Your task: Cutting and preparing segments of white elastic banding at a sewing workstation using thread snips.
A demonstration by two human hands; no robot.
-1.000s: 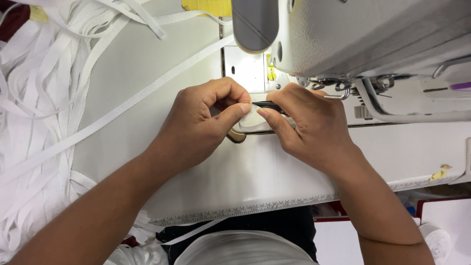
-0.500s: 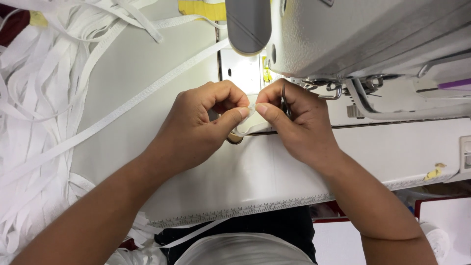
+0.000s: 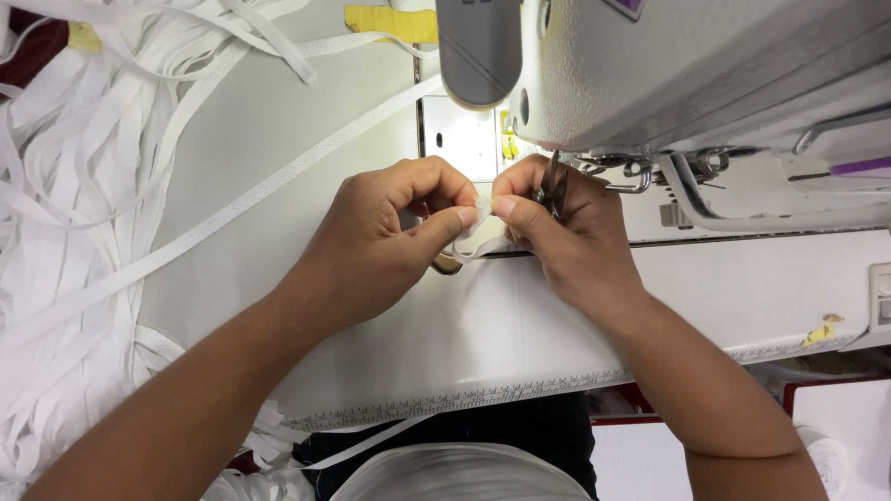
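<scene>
The left hand (image 3: 390, 241) and the right hand (image 3: 566, 232) meet in front of the sewing machine (image 3: 668, 83), near the far edge of the surface (image 3: 483, 343); both are closed in a pinch on the end of a white strap (image 3: 475, 227), thumb against forefinger, the fingertips of the two hands almost touching. The right hand also keeps small dark snips (image 3: 554, 186) between its fingers, the points up toward the needle area. The strap end lies between the hands, folded or looped, I cannot tell which; its long axis runs from the pinch away to the far left, across the surface to the pile of straps (image 3: 65, 232) at the left edge. Both hands are equally near to the end. The machine head hangs just beyond the hands and stands close over them; a yellow tape piece (image 3: 390, 20) lies at the far edge.
</scene>
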